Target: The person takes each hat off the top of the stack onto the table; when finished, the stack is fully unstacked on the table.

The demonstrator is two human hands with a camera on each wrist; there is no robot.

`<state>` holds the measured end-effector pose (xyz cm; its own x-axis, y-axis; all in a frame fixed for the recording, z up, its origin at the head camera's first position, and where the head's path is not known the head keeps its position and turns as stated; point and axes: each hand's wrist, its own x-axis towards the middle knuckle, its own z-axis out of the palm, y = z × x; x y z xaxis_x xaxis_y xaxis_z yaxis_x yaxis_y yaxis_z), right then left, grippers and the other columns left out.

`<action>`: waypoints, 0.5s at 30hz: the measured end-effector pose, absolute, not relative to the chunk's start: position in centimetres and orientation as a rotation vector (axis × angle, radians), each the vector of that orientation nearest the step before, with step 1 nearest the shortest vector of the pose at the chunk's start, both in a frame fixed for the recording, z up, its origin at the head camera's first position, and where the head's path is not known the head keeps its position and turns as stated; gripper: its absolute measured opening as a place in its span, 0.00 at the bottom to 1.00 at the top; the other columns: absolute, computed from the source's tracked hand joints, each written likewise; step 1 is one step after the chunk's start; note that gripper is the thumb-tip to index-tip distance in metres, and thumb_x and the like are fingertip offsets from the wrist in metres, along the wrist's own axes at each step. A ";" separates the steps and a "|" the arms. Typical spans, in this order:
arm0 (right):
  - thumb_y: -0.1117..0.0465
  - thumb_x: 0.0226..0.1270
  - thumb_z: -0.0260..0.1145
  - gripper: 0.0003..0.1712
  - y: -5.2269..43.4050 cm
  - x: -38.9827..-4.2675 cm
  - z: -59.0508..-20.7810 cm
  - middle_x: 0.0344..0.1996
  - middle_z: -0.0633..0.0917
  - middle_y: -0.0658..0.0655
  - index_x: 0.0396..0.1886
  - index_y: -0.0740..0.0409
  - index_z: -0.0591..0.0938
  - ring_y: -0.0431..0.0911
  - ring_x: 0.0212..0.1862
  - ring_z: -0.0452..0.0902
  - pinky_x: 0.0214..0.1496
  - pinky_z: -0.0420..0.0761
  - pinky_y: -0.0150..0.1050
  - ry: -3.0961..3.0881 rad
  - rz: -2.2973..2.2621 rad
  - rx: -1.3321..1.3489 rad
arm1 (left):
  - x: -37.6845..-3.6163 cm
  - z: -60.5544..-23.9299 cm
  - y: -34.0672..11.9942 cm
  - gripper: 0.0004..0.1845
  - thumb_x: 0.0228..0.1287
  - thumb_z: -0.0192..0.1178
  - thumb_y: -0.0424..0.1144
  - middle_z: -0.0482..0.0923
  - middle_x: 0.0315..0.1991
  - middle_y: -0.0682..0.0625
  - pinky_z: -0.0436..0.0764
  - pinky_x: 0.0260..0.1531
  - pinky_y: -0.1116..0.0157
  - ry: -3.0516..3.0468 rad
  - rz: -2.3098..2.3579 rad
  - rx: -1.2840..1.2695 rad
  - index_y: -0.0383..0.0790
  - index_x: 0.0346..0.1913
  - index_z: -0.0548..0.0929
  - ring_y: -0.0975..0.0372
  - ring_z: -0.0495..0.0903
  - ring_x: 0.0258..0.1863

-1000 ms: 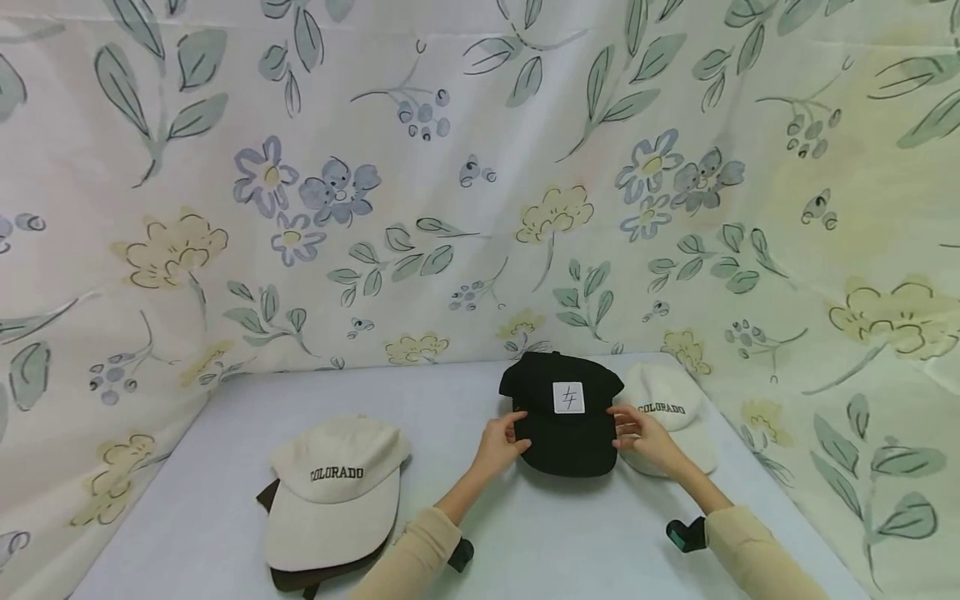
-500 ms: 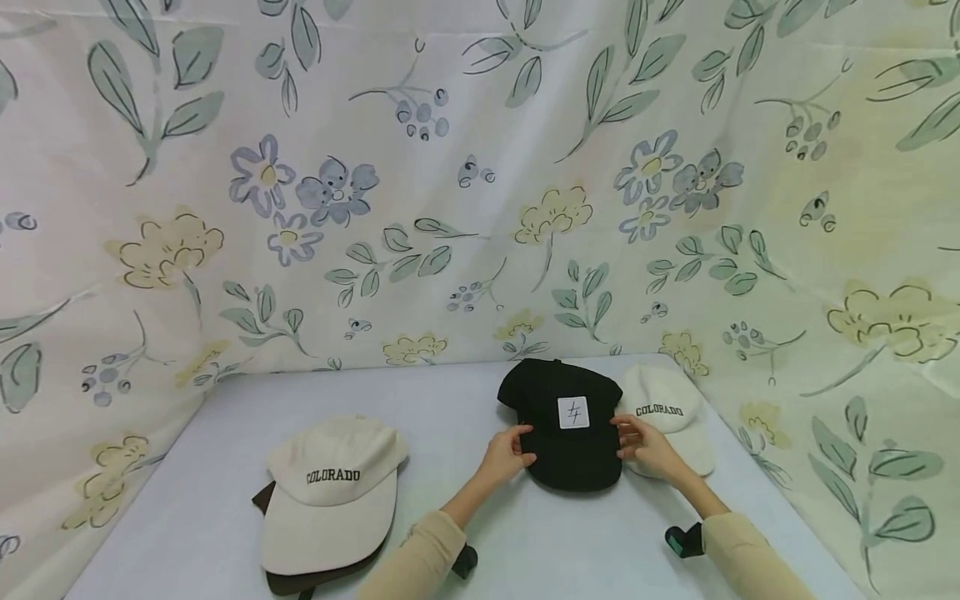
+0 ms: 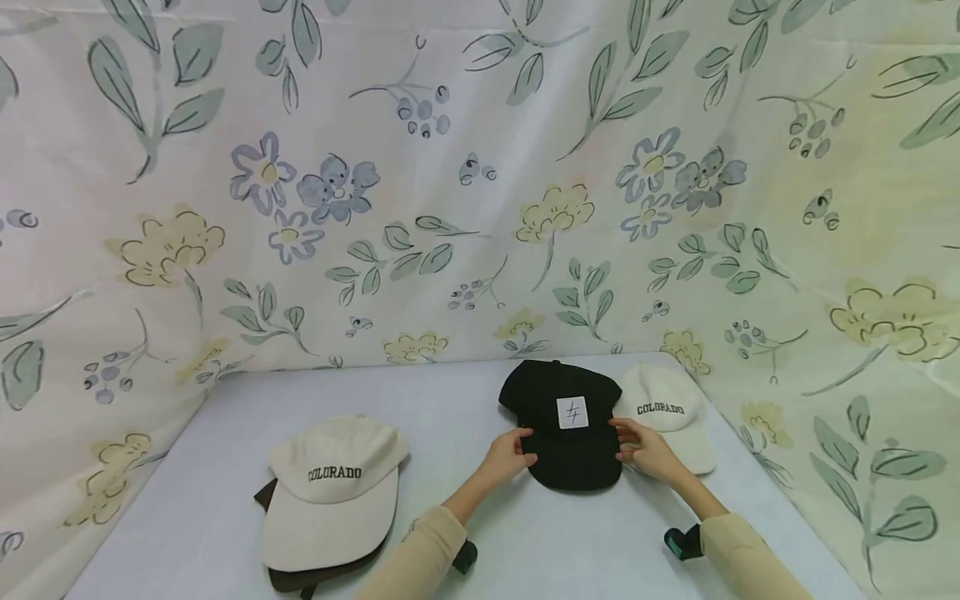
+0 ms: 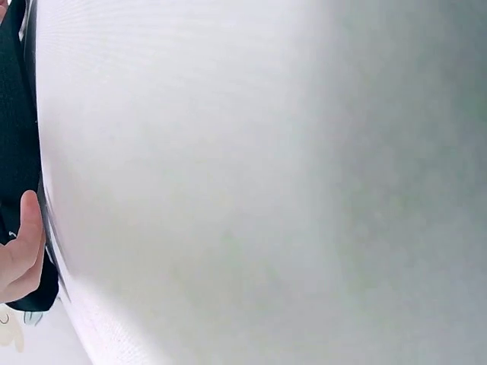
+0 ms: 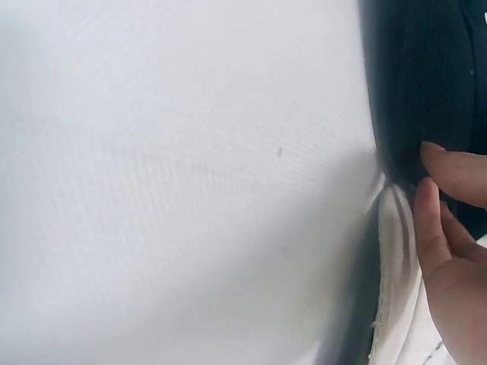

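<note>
A black cap [image 3: 573, 458] with a white square label [image 3: 572, 412] bearing a handwritten mark lies at the back right, brim towards me. My left hand [image 3: 507, 458] holds its left side, thumb on the brim edge and fingers by the crown. On the opposite side, my right hand [image 3: 647, 450] grips the edge with thumb and fingers. The right wrist view has the thumb on the dark brim [image 5: 418, 84] and fingers beside it. In the left wrist view, only some fingers [image 4: 27, 251] show against the black fabric. Behind my right hand sits a cream COLORADO cap [image 3: 663, 396], partly covered.
At the left, another cream COLORADO cap [image 3: 337, 471] is stacked over a dark brown cap [image 3: 300, 579]. White cloth covers the table [image 3: 450, 417]. A floral curtain [image 3: 420, 283] hangs behind and along the sides.
The black cap has come slightly down towards me and a little right, with both hands still on it. Over the last half second it has hardly moved.
</note>
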<state>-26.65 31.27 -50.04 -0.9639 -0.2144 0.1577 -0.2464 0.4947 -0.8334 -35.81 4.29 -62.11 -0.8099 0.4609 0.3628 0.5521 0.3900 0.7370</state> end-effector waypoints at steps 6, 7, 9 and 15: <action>0.81 0.43 0.63 0.30 31.1 -26.6 -49.4 0.46 0.74 0.74 0.53 0.77 0.70 0.66 0.48 0.71 0.40 0.78 0.41 -2.721 1.343 0.448 | -29.3 -51.2 2.9 0.21 0.55 0.59 0.32 0.69 0.25 0.47 0.69 0.24 0.67 -2.689 -1.528 -0.790 0.30 0.53 0.74 0.61 0.67 0.25; 0.80 0.43 0.64 0.30 31.0 -26.6 -49.2 0.46 0.75 0.74 0.52 0.76 0.70 0.65 0.48 0.72 0.41 0.77 0.42 -2.729 1.310 0.444 | -28.6 -50.1 2.7 0.20 0.55 0.58 0.30 0.69 0.25 0.45 0.69 0.25 0.67 -2.693 -1.538 -0.774 0.28 0.52 0.73 0.61 0.66 0.25; 0.80 0.44 0.63 0.30 31.0 -26.6 -48.7 0.48 0.75 0.73 0.53 0.76 0.70 0.64 0.48 0.72 0.42 0.77 0.44 -2.744 1.291 0.437 | -27.8 -48.5 2.4 0.19 0.56 0.56 0.28 0.71 0.30 0.41 0.70 0.28 0.66 -2.725 -1.512 -0.744 0.27 0.52 0.73 0.59 0.68 0.28; 0.75 0.50 0.65 0.28 30.2 -26.8 -46.8 0.50 0.73 0.73 0.53 0.74 0.70 0.64 0.49 0.71 0.47 0.73 0.54 -2.708 1.296 0.473 | -28.0 -46.5 1.2 0.18 0.58 0.57 0.29 0.74 0.45 0.33 0.75 0.41 0.58 -2.740 -1.634 -0.700 0.30 0.53 0.74 0.48 0.74 0.43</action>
<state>-26.80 30.24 -46.81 -0.9463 -0.2331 0.2238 -0.3205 0.5889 -0.7419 -27.99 1.19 -46.46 -0.9008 0.4202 0.1093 0.2959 0.4099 0.8628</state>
